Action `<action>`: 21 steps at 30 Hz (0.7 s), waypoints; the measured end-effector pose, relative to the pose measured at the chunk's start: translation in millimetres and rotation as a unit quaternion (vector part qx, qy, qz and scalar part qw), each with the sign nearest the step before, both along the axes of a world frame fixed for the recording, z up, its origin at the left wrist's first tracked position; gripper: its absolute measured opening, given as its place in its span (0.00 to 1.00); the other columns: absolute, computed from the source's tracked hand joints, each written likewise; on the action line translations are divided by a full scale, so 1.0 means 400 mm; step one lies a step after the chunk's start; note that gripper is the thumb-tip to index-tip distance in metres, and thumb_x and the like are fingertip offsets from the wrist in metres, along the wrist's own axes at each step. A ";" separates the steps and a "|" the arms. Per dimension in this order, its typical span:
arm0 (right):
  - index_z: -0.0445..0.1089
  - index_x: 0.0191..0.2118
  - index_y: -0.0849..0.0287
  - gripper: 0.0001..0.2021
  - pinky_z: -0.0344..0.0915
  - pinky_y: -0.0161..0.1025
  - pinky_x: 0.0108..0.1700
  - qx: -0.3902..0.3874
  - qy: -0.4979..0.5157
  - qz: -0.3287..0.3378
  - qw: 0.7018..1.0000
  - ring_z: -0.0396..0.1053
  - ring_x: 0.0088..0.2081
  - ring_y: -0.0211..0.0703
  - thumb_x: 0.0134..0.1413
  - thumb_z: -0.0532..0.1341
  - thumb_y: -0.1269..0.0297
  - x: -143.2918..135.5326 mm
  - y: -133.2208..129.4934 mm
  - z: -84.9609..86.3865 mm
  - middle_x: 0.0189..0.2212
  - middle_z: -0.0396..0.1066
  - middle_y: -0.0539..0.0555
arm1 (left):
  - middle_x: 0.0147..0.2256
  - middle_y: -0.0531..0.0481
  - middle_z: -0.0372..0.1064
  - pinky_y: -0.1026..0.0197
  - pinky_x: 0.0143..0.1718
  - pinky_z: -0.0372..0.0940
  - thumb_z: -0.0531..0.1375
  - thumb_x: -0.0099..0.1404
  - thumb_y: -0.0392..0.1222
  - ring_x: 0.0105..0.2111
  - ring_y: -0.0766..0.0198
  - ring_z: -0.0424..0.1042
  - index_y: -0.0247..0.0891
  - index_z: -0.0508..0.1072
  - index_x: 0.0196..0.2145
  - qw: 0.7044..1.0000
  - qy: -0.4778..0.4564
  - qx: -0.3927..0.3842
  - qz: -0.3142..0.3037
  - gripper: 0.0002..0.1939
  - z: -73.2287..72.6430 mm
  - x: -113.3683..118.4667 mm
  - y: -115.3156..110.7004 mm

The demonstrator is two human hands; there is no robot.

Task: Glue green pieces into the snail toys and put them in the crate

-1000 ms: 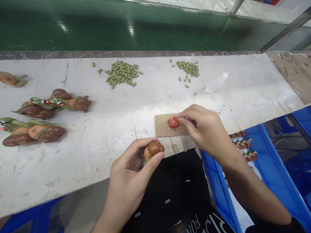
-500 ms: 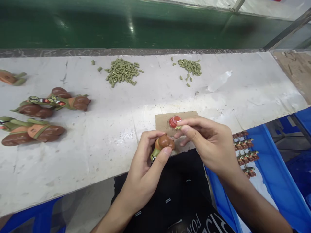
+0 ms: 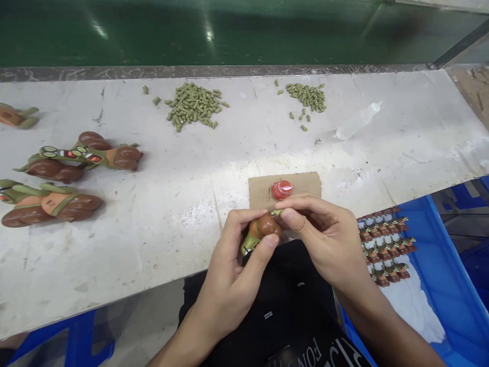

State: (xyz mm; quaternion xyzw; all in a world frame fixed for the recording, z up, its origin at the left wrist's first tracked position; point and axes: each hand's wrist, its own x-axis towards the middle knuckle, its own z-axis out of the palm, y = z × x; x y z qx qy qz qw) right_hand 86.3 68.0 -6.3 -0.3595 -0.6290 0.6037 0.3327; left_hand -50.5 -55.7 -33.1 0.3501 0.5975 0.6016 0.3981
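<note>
My left hand [image 3: 239,267] is closed around a brown, orange and green figurine [image 3: 264,228] at the table's front edge. Between thumb and fingertips, my right hand [image 3: 324,237] pinches a small green piece [image 3: 276,212], which is at the top of the figurine's brown part; whether they touch is hard to tell. Just beyond the fingers lies a piece of cardboard [image 3: 262,191] bearing a glossy red blob [image 3: 281,189].
Two piles of small green pieces, one left [image 3: 194,104] and one right [image 3: 306,97], lie at the back. A translucent bottle [image 3: 357,121] lies right of them. Several larger figurines [image 3: 72,204] are at left. A blue bin [image 3: 445,255] at lower right holds rows of figurines [image 3: 385,250].
My right hand has brought the green piece from beside the red blob to the figurine in my left hand. The camera view has shifted slightly.
</note>
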 end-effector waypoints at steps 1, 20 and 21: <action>0.91 0.46 0.45 0.07 0.82 0.35 0.50 0.000 -0.001 0.001 1.000 0.85 0.48 0.43 0.73 0.74 0.67 0.001 0.000 0.000 0.46 0.88 0.49 | 0.52 0.56 0.82 0.65 0.54 0.78 0.67 0.86 0.44 0.53 0.64 0.83 0.57 0.77 0.61 1.000 0.003 0.001 0.000 0.11 0.001 0.000 0.000; 0.89 0.49 0.47 0.13 0.80 0.34 0.53 0.085 -0.040 0.052 0.994 0.83 0.49 0.39 0.76 0.69 0.75 0.016 -0.019 0.011 0.45 0.85 0.47 | 0.54 0.53 0.76 0.65 0.61 0.73 0.65 0.84 0.34 0.56 0.64 0.77 0.55 0.75 0.62 0.994 0.052 0.078 -0.053 0.17 -0.022 -0.002 -0.008; 0.89 0.50 0.47 0.13 0.80 0.35 0.52 0.083 -0.039 0.060 0.994 0.83 0.49 0.39 0.76 0.69 0.75 0.017 -0.020 0.017 0.45 0.85 0.47 | 0.55 0.53 0.77 0.64 0.62 0.73 0.65 0.85 0.35 0.58 0.64 0.77 0.56 0.75 0.63 0.994 0.052 0.077 -0.055 0.17 -0.023 -0.004 -0.013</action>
